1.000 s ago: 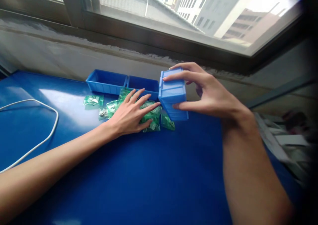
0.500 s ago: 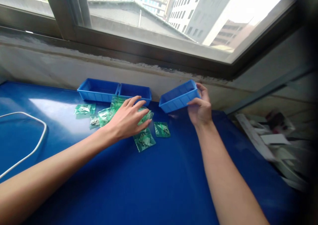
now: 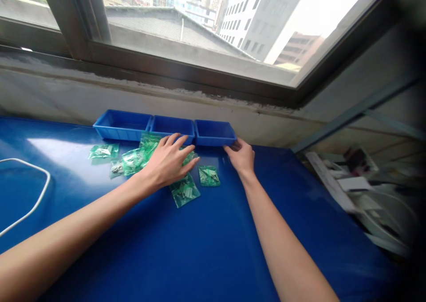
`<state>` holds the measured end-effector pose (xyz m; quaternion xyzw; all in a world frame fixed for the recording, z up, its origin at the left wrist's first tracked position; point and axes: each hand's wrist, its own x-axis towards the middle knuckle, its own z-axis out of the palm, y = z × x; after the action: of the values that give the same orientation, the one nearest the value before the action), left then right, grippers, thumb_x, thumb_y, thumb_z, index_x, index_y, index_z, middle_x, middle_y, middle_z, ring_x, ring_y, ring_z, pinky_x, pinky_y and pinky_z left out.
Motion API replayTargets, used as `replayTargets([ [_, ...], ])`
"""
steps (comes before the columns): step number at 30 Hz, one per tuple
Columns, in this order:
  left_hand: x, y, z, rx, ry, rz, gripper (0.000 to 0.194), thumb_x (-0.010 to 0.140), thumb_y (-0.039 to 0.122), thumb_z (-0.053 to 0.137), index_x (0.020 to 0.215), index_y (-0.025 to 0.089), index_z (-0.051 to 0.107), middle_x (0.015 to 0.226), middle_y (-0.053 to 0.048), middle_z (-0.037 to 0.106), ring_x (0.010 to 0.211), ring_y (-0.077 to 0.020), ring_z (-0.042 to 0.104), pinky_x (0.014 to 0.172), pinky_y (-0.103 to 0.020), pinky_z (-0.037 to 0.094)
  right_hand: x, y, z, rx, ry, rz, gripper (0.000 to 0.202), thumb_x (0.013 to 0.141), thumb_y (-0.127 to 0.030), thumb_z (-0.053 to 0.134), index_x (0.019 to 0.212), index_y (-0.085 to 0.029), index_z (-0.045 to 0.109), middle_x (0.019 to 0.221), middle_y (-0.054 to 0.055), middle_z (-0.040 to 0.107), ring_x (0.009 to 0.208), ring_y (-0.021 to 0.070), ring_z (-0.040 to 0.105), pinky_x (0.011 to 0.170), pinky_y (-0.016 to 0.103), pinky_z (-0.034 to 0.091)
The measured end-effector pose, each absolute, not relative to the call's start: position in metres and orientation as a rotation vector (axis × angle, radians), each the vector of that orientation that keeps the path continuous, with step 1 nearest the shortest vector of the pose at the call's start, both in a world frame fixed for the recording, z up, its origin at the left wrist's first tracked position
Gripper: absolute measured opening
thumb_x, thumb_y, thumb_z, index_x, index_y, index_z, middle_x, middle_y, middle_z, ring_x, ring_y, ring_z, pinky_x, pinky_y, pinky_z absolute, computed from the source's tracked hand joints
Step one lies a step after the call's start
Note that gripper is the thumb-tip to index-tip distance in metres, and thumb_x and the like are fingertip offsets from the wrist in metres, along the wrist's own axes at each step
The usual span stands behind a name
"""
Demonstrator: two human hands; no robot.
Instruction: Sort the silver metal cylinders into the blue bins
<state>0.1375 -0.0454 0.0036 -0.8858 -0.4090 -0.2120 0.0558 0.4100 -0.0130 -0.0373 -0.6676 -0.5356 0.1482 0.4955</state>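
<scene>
Three blue plastic bins stand in a row against the wall: a left bin point(image 3: 124, 134), a middle bin point(image 3: 173, 125) and a right bin point(image 3: 214, 140). My right hand point(image 3: 242, 156) grips the right bin by its near right corner, the thumb in front and the fingers partly hidden. Fingers spread, my left hand point(image 3: 171, 160) rests over a pile of green-tinted zip bags point(image 3: 133, 160) that hold small metallic parts. It covers part of the pile. One bag point(image 3: 209, 176) lies apart between my hands, and another bag point(image 3: 104, 151) lies at the left.
A white cable point(image 3: 45, 188) curves over the blue tabletop point(image 3: 206, 248) at the left. Behind the bins rise a low wall and a window frame point(image 3: 186, 77). At the right, past the table edge, are a metal bar point(image 3: 336, 122) and blurred white items point(image 3: 354, 184).
My right hand has brought the tilted right bin down and to the left, beside the middle bin. My left hand stays over the bags. The view has shifted slightly.
</scene>
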Motion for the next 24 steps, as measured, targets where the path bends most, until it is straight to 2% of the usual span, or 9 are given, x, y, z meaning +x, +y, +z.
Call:
replayTargets([
  [3,0.134,-0.046,0.004,-2.713,-1.237,-0.640,0.048,0.103,0.050,0.045,0.133,0.019,0.068,0.149,-0.017,0.055,0.141,-0.0392,0.047,0.114,-0.056,0.042,0.402,-0.022,-0.028,-1.773,-1.397,0.158,0.046,0.073,-0.041,0.075,0.113,-0.017,0.074,0.098,0.011,0.077,0.092,0.0288,0.074,0.090,0.043,0.057],
  [6,0.125,-0.049,0.005,-2.723,-1.243,-0.661,0.048,0.104,0.049,0.045,0.134,0.019,0.066,0.150,-0.016,0.054,0.143,-0.0378,0.045,0.115,-0.055,0.041,0.392,-0.032,-0.010,-1.840,-1.400,-0.088,0.060,0.071,-0.037,0.079,0.126,-0.014,0.067,0.118,0.018,0.070,0.095,0.0289,0.070,0.093,0.044,0.054],
  [8,0.116,-0.052,0.006,-2.701,-1.271,-0.680,0.048,0.104,0.049,0.045,0.135,0.020,0.065,0.149,-0.016,0.055,0.143,-0.0377,0.045,0.114,-0.055,0.042,0.383,-0.043,0.006,-1.833,-1.426,-0.154,0.048,0.076,-0.036,0.075,0.119,-0.017,0.068,0.121,0.017,0.066,0.095,0.0263,0.069,0.090,0.041,0.054],
  [10,0.104,-0.055,0.007,-2.659,-1.299,-0.680,0.048,0.103,0.048,0.044,0.136,0.019,0.065,0.149,-0.016,0.055,0.141,-0.0376,0.046,0.113,-0.055,0.044,0.372,-0.057,0.021,-1.875,-1.633,0.012,0.035,0.077,-0.044,0.075,0.102,-0.021,0.070,0.101,0.010,0.069,0.087,0.0250,0.068,0.082,0.039,0.053],
  [13,0.086,-0.060,0.004,-2.588,-1.344,-0.668,0.048,0.102,0.049,0.047,0.136,0.020,0.064,0.146,-0.016,0.057,0.141,-0.0377,0.045,0.112,-0.056,0.044,0.355,-0.077,0.034,-1.906,-2.116,0.409,0.052,0.063,-0.054,0.085,0.105,-0.026,0.071,0.099,0.007,0.069,0.090,0.0270,0.066,0.080,0.038,0.052],
  [14,0.081,-0.061,0.003,-2.555,-1.369,-0.671,0.049,0.101,0.052,0.048,0.136,0.021,0.064,0.147,-0.016,0.056,0.142,-0.0388,0.043,0.113,-0.058,0.043,0.349,-0.081,0.034,-1.928,-2.190,0.458,0.059,0.060,-0.053,0.087,0.111,-0.027,0.071,0.100,0.007,0.069,0.090,0.0277,0.066,0.079,0.038,0.052],
  [16,0.070,-0.063,-0.002,-2.484,-1.439,-0.683,0.054,0.098,0.058,0.050,0.139,0.024,0.062,0.150,-0.016,0.053,0.144,-0.0427,0.039,0.113,-0.064,0.039,0.340,-0.084,0.033,-1.983,-2.228,0.489,0.056,0.061,-0.044,0.086,0.112,-0.025,0.071,0.099,0.009,0.069,0.091,0.0282,0.065,0.077,0.036,0.051],
  [20,0.055,-0.067,-0.011,-2.424,-1.553,-0.712,0.061,0.095,0.067,0.049,0.144,0.030,0.057,0.154,-0.014,0.049,0.143,-0.0481,0.038,0.110,-0.072,0.036,0.331,-0.076,0.026,-1.993,-2.193,0.469,0.036,0.063,-0.027,0.080,0.097,-0.021,0.072,0.097,0.008,0.071,0.088,0.0250,0.065,0.073,0.032,0.048],
  [24,0.049,-0.071,-0.014,-2.404,-1.583,-0.686,0.062,0.097,0.067,0.044,0.140,0.025,0.061,0.143,-0.017,0.057,0.141,-0.0491,0.040,0.111,-0.072,0.034,0.336,-0.069,0.024,-1.969,-2.085,0.467,0.023,0.063,-0.018,0.071,0.086,-0.021,0.072,0.080,0.002,0.069,0.074,0.0193,0.064,0.066,0.029,0.045],
])
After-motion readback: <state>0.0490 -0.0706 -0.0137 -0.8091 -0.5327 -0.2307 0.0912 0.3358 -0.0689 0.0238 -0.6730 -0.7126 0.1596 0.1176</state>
